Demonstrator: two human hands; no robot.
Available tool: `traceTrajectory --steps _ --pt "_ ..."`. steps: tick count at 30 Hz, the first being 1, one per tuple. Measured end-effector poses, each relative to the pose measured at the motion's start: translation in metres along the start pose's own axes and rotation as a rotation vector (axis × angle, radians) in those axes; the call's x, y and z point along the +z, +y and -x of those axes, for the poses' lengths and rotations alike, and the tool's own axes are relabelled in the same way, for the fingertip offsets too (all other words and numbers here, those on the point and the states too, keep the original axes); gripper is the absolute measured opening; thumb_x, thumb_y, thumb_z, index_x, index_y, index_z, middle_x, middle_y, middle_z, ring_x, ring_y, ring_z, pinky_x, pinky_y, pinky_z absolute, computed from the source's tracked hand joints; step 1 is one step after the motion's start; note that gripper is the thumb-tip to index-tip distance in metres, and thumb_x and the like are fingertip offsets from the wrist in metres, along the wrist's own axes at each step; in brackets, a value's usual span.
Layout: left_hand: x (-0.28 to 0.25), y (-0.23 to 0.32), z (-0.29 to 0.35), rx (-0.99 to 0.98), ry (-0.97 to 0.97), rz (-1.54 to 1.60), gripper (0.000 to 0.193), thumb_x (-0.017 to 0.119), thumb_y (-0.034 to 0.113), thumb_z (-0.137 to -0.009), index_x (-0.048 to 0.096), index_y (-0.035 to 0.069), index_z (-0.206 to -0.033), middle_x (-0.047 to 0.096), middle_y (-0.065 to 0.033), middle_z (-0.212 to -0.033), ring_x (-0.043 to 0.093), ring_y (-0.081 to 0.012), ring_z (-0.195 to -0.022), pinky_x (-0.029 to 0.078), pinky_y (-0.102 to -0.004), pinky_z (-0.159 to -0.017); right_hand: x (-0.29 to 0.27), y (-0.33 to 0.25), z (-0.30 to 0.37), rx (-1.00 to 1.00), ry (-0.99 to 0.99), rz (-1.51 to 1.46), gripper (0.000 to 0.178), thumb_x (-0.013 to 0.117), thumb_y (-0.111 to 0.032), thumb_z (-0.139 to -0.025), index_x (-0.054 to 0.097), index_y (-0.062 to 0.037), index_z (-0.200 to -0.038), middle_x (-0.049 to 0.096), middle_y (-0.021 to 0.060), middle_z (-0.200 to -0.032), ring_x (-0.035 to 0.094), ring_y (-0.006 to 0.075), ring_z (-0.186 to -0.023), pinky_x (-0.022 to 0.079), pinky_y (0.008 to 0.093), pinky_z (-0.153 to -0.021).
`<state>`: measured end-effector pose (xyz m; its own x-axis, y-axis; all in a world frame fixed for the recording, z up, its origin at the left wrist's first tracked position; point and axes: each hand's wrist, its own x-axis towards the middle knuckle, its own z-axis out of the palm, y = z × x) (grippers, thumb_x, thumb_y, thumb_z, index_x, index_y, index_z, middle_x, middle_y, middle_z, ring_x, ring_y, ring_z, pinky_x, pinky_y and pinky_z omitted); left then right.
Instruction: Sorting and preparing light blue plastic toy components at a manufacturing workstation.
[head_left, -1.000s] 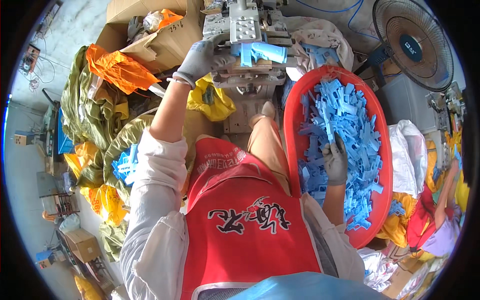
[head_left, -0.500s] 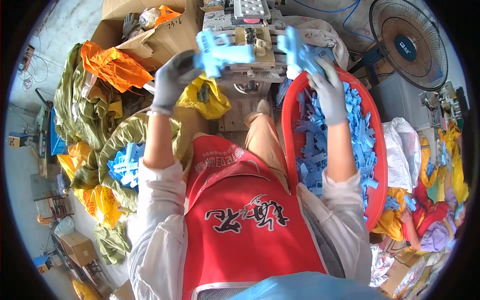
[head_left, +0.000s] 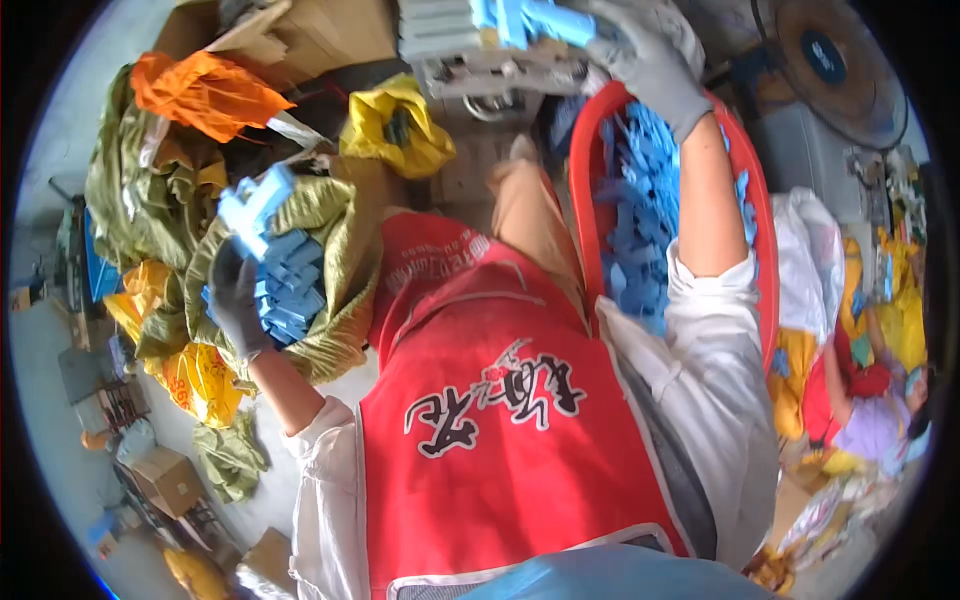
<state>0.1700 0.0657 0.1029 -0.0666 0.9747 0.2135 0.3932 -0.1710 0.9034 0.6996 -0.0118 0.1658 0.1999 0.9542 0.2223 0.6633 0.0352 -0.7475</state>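
Over the olive-green sack [head_left: 348,222] on my left, my left hand [head_left: 236,305] in a grey glove has its fingertips at the lower end of a light-blue plastic toy gun [head_left: 254,208]. Motion blurs it, but the fingers seem closed on that end. More blue toy guns [head_left: 290,290] are heaped in the sack. At the top, my right hand [head_left: 655,72], also gloved, grips another blue toy gun [head_left: 545,20] in front of the grey metal machine [head_left: 440,62]. Below my right forearm stands a red tub [head_left: 588,200], holding a large heap of blue pieces [head_left: 640,190].
A yellow bag [head_left: 395,130] lies in front of the machine, left of my leg. Orange cloth [head_left: 205,95] and a cardboard box [head_left: 320,40] are at the far left. A fan [head_left: 835,60] stands at the far right. Another person [head_left: 870,425] works at the right edge.
My left hand has swung down and left with its toy gun, from beside the machine to the sack. My right hand has moved up and left to the machine. The view has shifted.
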Motion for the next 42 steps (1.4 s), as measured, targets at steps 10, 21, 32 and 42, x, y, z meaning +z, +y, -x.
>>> traceTrajectory --steps 10,21,32,42 --pt "-0.090 -0.061 0.003 0.051 0.322 -0.534 0.032 0.053 0.015 -0.094 0.058 -0.003 -0.120 0.060 -0.0134 -0.122 0.060 -0.0216 -0.106 0.047 -0.0295 -0.093 0.010 0.202 0.222 0.669 -0.156 0.482 0.040 0.050 -0.040 -0.088 0.058 -0.0182 -0.121 0.059 0.0146 -0.121 0.055 0.0339 -0.112 0.044 0.0419 -0.093" --pt "0.012 -0.020 -0.012 0.195 -0.044 -0.320 0.027 0.056 0.014 -0.093 0.063 -0.003 -0.113 0.066 -0.0088 -0.110 0.063 -0.0145 -0.095 0.051 -0.0257 -0.085 0.094 0.182 0.307 0.752 -0.607 0.822 0.053 0.061 -0.023 -0.075 0.048 -0.0199 -0.127 0.062 0.0135 -0.110 0.060 0.0321 -0.104 0.049 0.0451 -0.083" --pt "0.032 -0.008 -0.010 0.170 -0.069 -0.289 0.027 0.056 0.014 -0.093 0.063 -0.003 -0.112 0.067 -0.0080 -0.106 0.062 -0.0127 -0.092 0.051 -0.0254 -0.083 0.053 0.187 0.245 0.468 -0.268 0.887 0.066 0.068 -0.022 -0.078 0.040 -0.0275 -0.137 0.053 0.0064 -0.120 0.054 0.0249 -0.112 0.047 0.0387 -0.087" --pt "0.025 -0.016 0.001 0.134 -0.113 -0.302 0.027 0.054 0.014 -0.094 0.063 -0.003 -0.113 0.066 -0.0073 -0.108 0.063 -0.0143 -0.093 0.050 -0.0260 -0.085 0.043 0.195 0.318 0.539 -0.478 0.936 0.050 0.064 -0.023 -0.079 0.052 -0.0271 -0.127 0.045 0.0015 -0.133 0.045 0.0248 -0.119 0.042 0.0412 -0.092"
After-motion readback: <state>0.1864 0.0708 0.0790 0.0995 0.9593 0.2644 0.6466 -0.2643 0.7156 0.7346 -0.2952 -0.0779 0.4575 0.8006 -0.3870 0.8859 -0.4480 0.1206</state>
